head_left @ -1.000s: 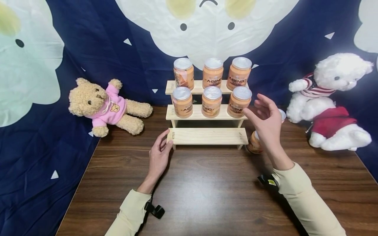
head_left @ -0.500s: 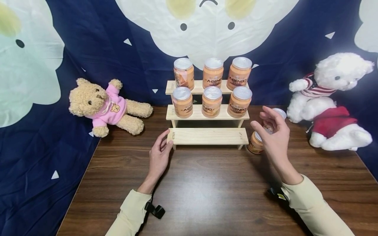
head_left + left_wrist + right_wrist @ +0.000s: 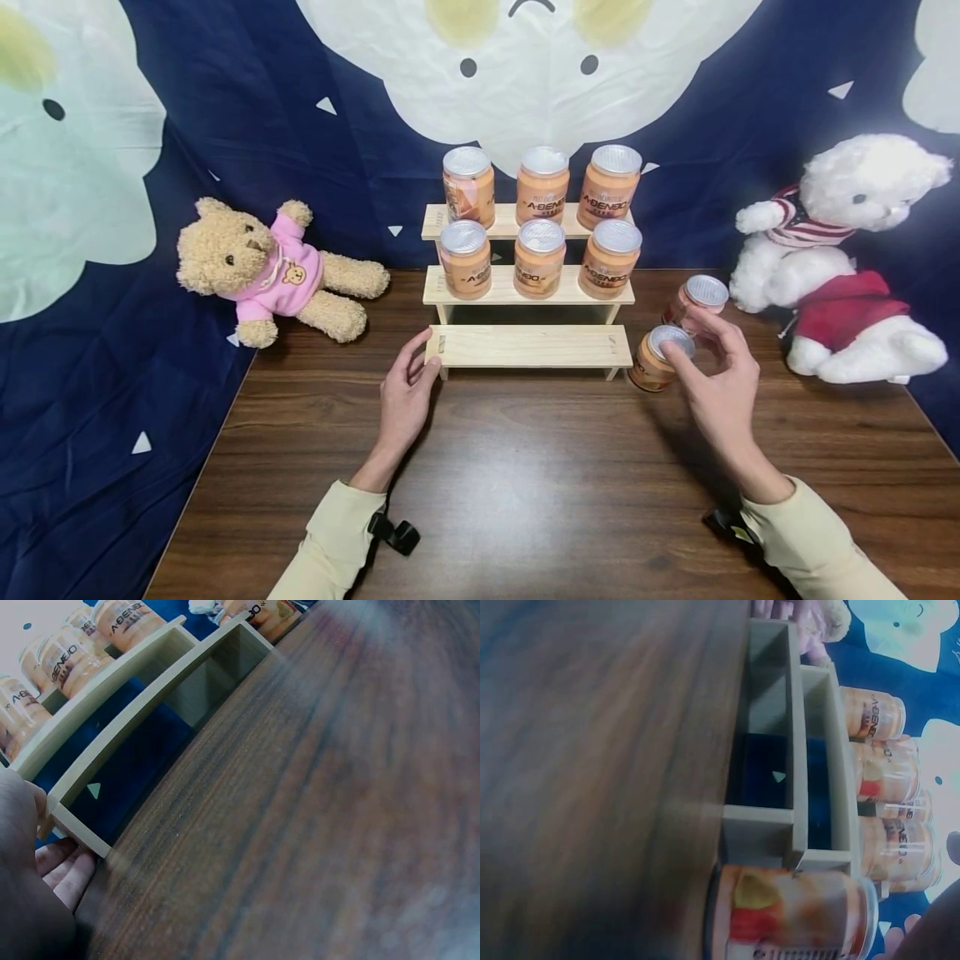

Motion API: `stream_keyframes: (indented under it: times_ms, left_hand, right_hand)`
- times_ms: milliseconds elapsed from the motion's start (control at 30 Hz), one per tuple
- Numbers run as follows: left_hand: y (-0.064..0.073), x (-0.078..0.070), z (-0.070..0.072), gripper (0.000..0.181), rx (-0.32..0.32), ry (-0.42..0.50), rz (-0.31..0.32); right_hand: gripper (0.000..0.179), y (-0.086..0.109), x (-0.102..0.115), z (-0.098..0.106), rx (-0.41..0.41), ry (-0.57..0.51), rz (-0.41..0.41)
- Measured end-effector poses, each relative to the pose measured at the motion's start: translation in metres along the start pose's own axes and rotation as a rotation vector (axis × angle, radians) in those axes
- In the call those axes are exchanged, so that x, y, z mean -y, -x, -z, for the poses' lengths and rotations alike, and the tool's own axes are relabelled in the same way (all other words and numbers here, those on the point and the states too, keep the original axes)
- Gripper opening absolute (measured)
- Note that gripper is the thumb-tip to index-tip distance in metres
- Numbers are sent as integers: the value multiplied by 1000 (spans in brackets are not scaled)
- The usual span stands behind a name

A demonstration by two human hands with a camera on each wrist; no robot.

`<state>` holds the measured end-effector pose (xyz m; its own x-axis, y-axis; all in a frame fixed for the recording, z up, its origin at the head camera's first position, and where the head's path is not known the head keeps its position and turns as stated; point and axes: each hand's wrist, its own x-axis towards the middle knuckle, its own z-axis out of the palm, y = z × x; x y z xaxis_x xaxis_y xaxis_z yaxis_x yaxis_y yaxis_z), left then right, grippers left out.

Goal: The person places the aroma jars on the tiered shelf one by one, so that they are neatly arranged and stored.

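Observation:
My left hand point(image 3: 405, 396) holds the left end of the lowest tier of a pale wooden three-tier display stand point(image 3: 528, 346). In the left wrist view its thumb lies at the board's corner, and the fingertips point(image 3: 71, 877) show beside the end leg. My right hand point(image 3: 720, 387) hovers, thumb and fingers spread, at an orange jar point(image 3: 651, 367) with a silver lid, right of the stand. Its thumb overlaps the lid in the head view; the right wrist view shows the fingers above the jar's lid end. A second jar point(image 3: 705, 292) stands just behind, partly covered by the fingers.
Several matching jars point(image 3: 540, 271) stand in rows on the middle and top tiers. A tan teddy bear point(image 3: 277, 271) in pink lies at the left, a white plush bear point(image 3: 832, 267) at the right. Dark patterned cloth point(image 3: 360, 167) hangs behind the brown wooden table point(image 3: 517, 475).
My right hand has drawn away from the middle tier's right jar, moving down and right to the jars on the table. The left hand stays on the stand.

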<state>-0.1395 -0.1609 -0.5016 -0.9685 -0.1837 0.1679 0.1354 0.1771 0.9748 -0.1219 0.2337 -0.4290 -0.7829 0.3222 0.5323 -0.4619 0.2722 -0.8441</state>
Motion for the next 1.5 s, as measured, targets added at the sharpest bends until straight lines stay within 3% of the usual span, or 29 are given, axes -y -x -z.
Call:
stream_keyframes:
  times_ms: [233, 400, 500, 733, 1067, 1367, 1500]
  left_hand:
    - [-8, 29, 3, 46, 8, 8, -43]
    - [-2, 11, 1, 46, 4, 10, -78]
    - [-2, 8, 1, 45, -5, 6, -83]
    - [-5, 19, 2, 46, 2, 37, -101]
    - [-3, 16, 2, 45, -4, 17, -86]
    - [-16, 54, 6, 48, 25, 58, -25]
    - [-16, 54, 6, 48, 26, 47, 3]
  right_hand:
    - [58, 3, -5, 13, 20, 84, -42]
    - [58, 4, -8, 20, 26, 119, -67]
    - [58, 4, -9, 23, 37, 140, -73]
    - [68, 4, -13, 26, 104, 217, -167]
    - [74, 2, -24, 27, 232, 221, -255]
    - [63, -1, -34, 29, 276, 150, -277]
    - [62, -1, -36, 30, 282, 122, -276]
